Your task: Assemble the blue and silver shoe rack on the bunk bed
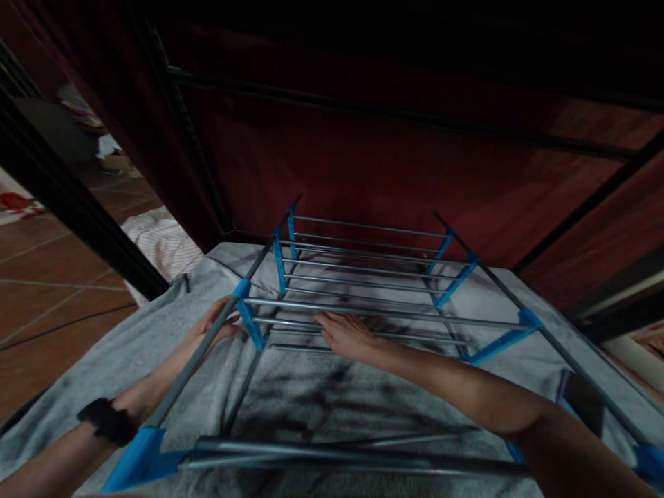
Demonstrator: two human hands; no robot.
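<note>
A rack of grey metal tubes with blue plastic brackets lies on its side over a grey blanket (306,408). My left hand (210,325), with a black band on the wrist, is behind the left side pole (200,353). Its fingers are closed at the nearer left blue bracket (252,324); the pole hides part of them. Reaching in from the right, my right hand (345,335) has its fingers curled over a metal rod (293,324) in the same tier, below the long upper rod (394,313). The fingertips' exact contact is hard to see.
Loose-looking metal tubes (311,453) cross the rack's near end, beside a blue corner piece (142,456). Dark red fabric (363,166) on a black frame stands behind. Tiled floor (67,297) and a striped cloth (160,242) are at left.
</note>
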